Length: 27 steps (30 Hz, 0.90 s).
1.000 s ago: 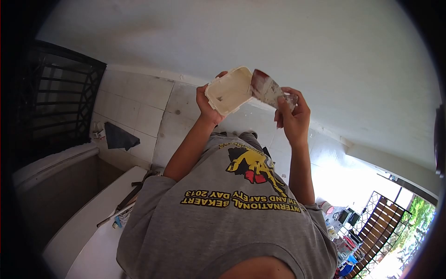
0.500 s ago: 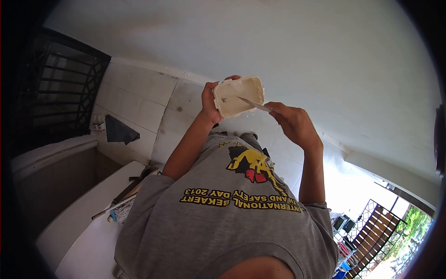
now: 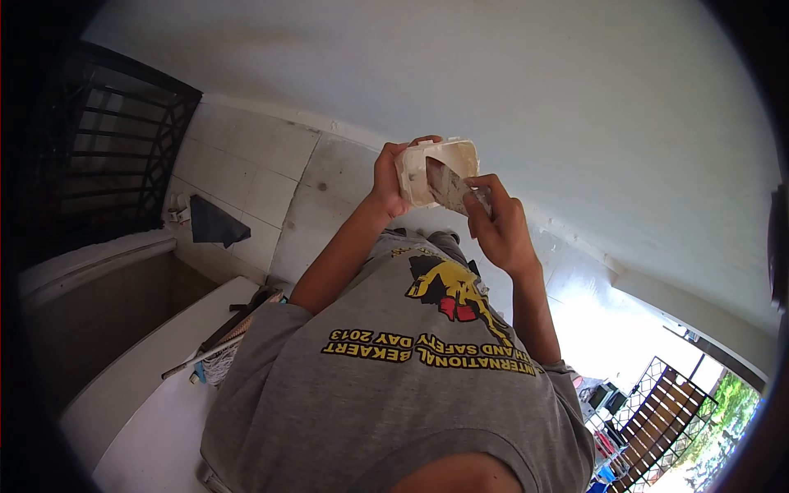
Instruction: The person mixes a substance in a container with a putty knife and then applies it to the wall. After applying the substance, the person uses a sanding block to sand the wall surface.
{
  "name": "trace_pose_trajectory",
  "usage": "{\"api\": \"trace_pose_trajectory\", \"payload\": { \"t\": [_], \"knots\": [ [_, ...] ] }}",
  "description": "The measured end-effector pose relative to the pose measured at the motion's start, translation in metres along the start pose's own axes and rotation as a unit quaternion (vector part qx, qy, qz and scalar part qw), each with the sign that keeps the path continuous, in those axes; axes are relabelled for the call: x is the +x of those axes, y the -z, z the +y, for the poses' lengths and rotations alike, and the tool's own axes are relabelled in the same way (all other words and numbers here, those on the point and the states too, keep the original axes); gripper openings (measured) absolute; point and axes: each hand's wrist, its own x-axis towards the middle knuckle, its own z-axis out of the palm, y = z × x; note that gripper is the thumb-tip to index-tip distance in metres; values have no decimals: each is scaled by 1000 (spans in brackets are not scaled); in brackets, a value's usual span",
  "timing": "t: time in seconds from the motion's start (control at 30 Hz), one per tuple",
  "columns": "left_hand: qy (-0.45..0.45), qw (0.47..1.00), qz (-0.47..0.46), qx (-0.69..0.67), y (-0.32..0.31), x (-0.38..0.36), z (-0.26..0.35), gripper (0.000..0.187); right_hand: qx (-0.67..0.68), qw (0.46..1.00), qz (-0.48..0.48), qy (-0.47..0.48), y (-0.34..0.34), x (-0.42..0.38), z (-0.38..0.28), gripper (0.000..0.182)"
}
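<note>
My left hand (image 3: 393,182) grips a small cream plastic tub (image 3: 417,182) by its side, its open mouth tilted toward me. Pale residue coats the inside of the tub. In my right hand (image 3: 499,222) is a putty knife (image 3: 449,186), a flat blade smeared with whitish material. The blade reaches into the tub with its broad face turned to view. My right fingers cover its near end, so any handle is hidden.
A pale wall (image 3: 526,90) rises close beyond the tub. Light floor tiles (image 3: 259,168) carry a dark cloth (image 3: 216,222) at left, near a black metal grille (image 3: 123,140). Cords and tools lie on a white surface (image 3: 164,427). A slatted gate (image 3: 662,419) stands at lower right.
The putty knife has turned from edge-on to showing its broad face and sits deeper in the tub. My right hand has shifted left; the tub has moved slightly right and tilted.
</note>
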Motion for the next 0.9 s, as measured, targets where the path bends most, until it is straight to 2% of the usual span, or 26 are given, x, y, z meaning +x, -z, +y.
{"api": "trace_pose_trajectory", "payload": {
  "t": [0.1,0.2,0.3,0.4,0.5,0.7,0.8,0.9],
  "knots": [
    [-51,997,51,33,-6,1,-9,54,48,997,63,-14,-13,-2,6,20],
    [-111,981,123,101,-21,2,-18,55,133,982,89,-100,-18,-3,-9,19],
    [-105,989,80,66,-14,4,-18,57,107,978,162,-81,-26,-6,-10,18],
    [-75,997,-29,19,-13,1,-14,63,61,979,191,-37,-24,-4,-5,18],
    [-66,996,-55,8,-11,0,-13,65,41,987,156,-16,-17,-6,2,22],
    [-86,996,2,11,-13,0,-18,65,125,970,204,-38,-32,-12,11,25],
    [-101,995,-5,17,-12,-1,-20,65,131,969,206,-29,-43,-13,9,23],
    [-80,997,-6,-17,-13,-2,-19,65,2,977,212,10,-43,-8,-3,23]
  ]
}}
